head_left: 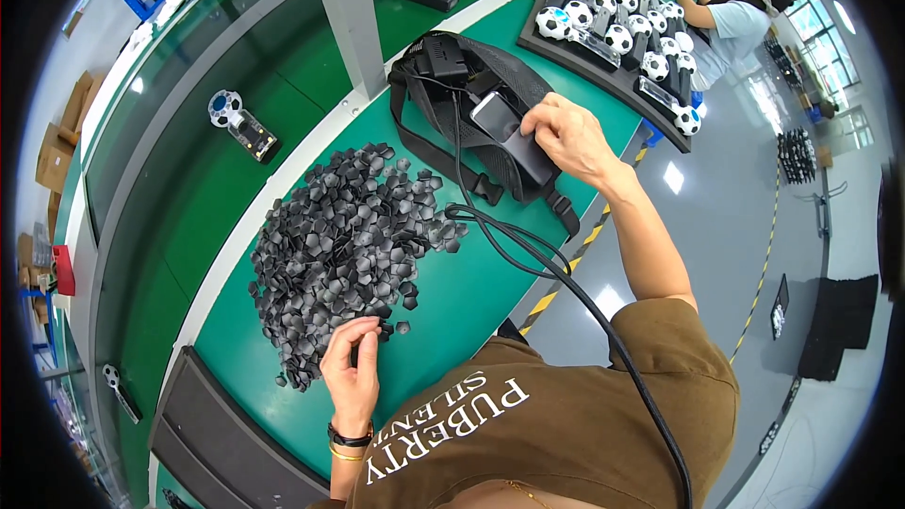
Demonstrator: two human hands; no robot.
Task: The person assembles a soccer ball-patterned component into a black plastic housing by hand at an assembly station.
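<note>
A loose heap of small black pentagon-shaped pieces lies on the green table. At its near edge is my left hand, thumb and forefinger pinched together. Dark pieces lie right at those fingertips, and I cannot make out what is between them. Beyond the heap, to the right, a black waist bag lies with its straps and buckles loose. My right hand has its fingers curled at the edge of a flat black device with a shiny grey face, partly inside the bag.
A black cable runs from the bag toward my body. A dark tray of soccer-ball-headed devices stands far right, near people working. Across a white rail, a similar device lies on a green belt. A dark tray sits near left.
</note>
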